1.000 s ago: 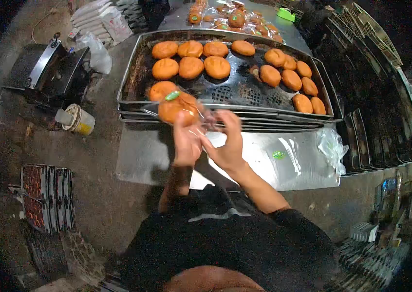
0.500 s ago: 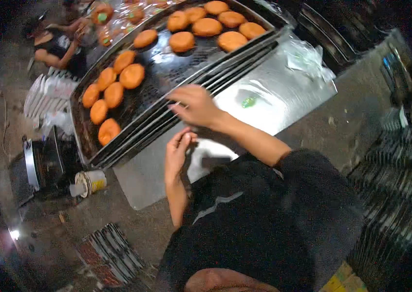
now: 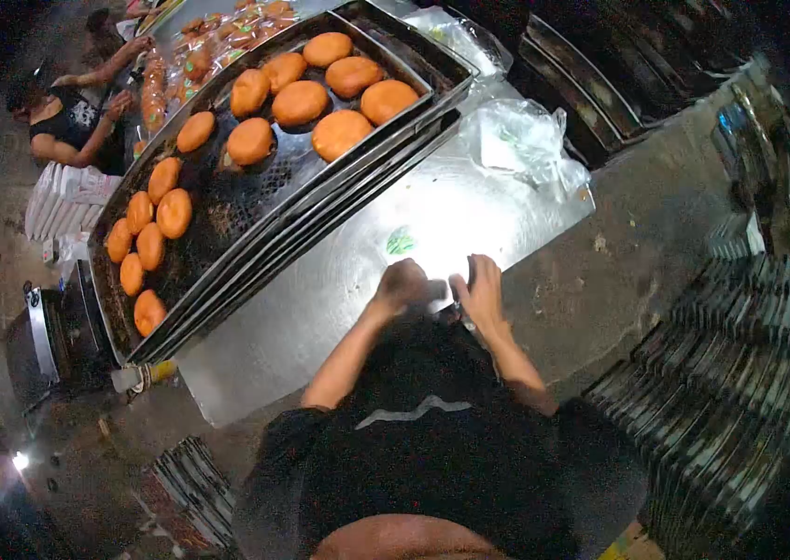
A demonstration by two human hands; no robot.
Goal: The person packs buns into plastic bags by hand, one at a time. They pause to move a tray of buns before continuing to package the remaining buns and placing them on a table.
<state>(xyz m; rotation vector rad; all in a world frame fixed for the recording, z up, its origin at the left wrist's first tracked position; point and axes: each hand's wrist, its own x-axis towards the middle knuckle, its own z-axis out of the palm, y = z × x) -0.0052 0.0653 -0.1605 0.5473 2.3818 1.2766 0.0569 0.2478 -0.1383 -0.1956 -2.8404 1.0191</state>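
Both hands are close together at the near edge of a metal table (image 3: 255, 364). My left hand (image 3: 402, 286) is dark and smeared by motion, so its fingers do not show clearly. Beside it, my right hand (image 3: 483, 297) has its thumb apart from its raised fingers, with nothing plain to see in it. Just beyond the hands lies a clear plastic bag with green print (image 3: 402, 241), its outline lost in glare. Round orange-brown buns (image 3: 300, 104) sit in two groups on a dark baking tray (image 3: 227, 219), on top of several stacked trays.
Crumpled clear plastic bags (image 3: 518, 140) lie at the table's right end. At far left another person (image 3: 77, 121) handles bagged buns (image 3: 154, 93). Stacked dark trays (image 3: 703, 392) stand at right, and a small tub (image 3: 145, 375) is near the table's left corner.
My hands have come back from the tray's edge toward my body and to the right. The view has shifted, so the trays appear further left. The buns look unmoved on the tray.
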